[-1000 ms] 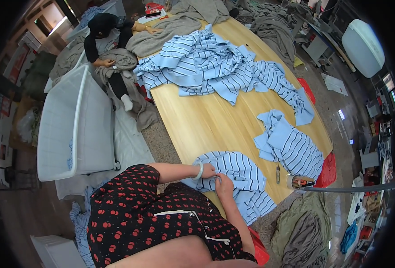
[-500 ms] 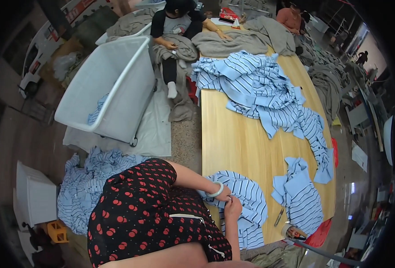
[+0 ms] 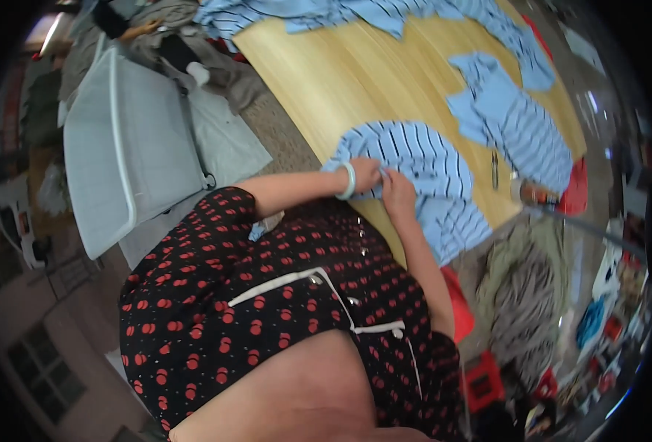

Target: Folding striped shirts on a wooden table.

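At the near edge of the table, a light-blue garment with dark stripes [image 3: 429, 158] lies bunched, part of it hanging over the edge. My left hand [image 3: 365, 174], with a pale bangle on the wrist, is closed on the garment's near edge. Right beside it, my right hand [image 3: 398, 193] pinches the same edge between thumb and fingers. The fingertips of both hands almost meet, and whatever small detail lies between them is hidden.
Another striped garment [image 3: 521, 121] lies to the right on the wooden table [image 3: 304, 74]. A slim dark tool [image 3: 495, 169] and a brown jar [image 3: 536, 194] are near it. More striped garments [image 3: 326, 15] cover the far side. A white wheeled bin [image 3: 97, 155] stands left; a co-worker's hand [image 3: 145, 29] shows beyond.
The view has tilted down and turned, so the table sits higher and slanted. Both hands keep their hold on the garment, still close together.
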`<state>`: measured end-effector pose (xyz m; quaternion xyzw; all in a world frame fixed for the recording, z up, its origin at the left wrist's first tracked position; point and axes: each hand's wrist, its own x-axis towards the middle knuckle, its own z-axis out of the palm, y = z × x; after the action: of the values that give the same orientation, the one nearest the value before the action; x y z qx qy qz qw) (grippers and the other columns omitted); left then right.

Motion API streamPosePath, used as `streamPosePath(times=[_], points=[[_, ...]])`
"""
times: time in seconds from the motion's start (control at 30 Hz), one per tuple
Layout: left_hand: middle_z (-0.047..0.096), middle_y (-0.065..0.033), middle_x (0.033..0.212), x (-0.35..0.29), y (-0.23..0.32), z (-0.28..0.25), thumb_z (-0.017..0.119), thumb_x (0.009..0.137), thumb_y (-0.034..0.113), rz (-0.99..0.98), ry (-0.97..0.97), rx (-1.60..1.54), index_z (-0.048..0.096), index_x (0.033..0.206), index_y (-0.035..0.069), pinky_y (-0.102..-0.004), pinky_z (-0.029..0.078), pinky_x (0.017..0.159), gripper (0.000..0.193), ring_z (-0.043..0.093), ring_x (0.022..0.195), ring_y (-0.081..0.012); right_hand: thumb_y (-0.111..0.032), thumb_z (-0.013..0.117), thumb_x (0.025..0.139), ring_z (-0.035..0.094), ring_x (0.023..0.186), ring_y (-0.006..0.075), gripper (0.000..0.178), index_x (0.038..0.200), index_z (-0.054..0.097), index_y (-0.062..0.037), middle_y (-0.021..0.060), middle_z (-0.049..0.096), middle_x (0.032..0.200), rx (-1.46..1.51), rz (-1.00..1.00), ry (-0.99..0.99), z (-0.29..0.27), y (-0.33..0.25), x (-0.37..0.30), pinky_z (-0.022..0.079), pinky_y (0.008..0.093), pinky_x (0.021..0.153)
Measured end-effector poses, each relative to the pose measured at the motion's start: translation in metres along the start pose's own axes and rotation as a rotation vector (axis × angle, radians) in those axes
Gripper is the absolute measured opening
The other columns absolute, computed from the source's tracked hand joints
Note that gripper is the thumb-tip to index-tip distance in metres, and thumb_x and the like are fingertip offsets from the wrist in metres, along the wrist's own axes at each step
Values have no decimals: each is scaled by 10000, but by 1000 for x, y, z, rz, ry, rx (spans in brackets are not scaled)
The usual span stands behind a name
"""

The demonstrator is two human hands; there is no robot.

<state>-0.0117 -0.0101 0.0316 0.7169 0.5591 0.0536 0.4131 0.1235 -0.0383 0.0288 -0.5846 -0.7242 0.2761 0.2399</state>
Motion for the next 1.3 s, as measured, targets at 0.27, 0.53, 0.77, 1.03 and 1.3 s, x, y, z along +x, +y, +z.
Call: streamPosePath(times=[0.27,0.53,0.77,1.03,1.3], points=[[507,-212,645,14,-1,-13,432,717,176,218,27,-112,484,680,6,-407,391,570,182,496,635,-366,-91,454,709,531,720,333,172,815,562,-11,180,559,759,72,153,27,-7,-3,7,416,405,661],[421,-146,521,14,-4,-18,446,712,125,238,-62,-219,469,672,-3,-304,354,476,136,428,481,-165,-99,461,719,540,744,305,180,847,549,-7,162,563,803,115,131,30,-9,0,8,420,361,661],[490,42,623,25,-16,-44,475,770,134,207,-436,-497,550,805,11,-208,366,532,149,406,593,-24,-162,517,721,547,698,266,190,846,553,-24,128,573,789,347,246,-140,-21,-4,13,419,326,619],[510,21,689,47,-45,-53,500,771,193,183,-578,-328,544,834,22,-205,370,598,188,427,660,-39,-148,548,702,529,710,260,150,797,565,-34,104,573,763,-24,-91,-124,-38,12,10,384,339,664],[587,-136,737,75,1,-36,521,685,374,94,-596,53,571,824,0,-298,424,606,402,556,685,-217,-115,535,700,527,687,238,99,754,570,-39,88,564,692,-78,-144,-46,-32,14,6,367,338,661]])
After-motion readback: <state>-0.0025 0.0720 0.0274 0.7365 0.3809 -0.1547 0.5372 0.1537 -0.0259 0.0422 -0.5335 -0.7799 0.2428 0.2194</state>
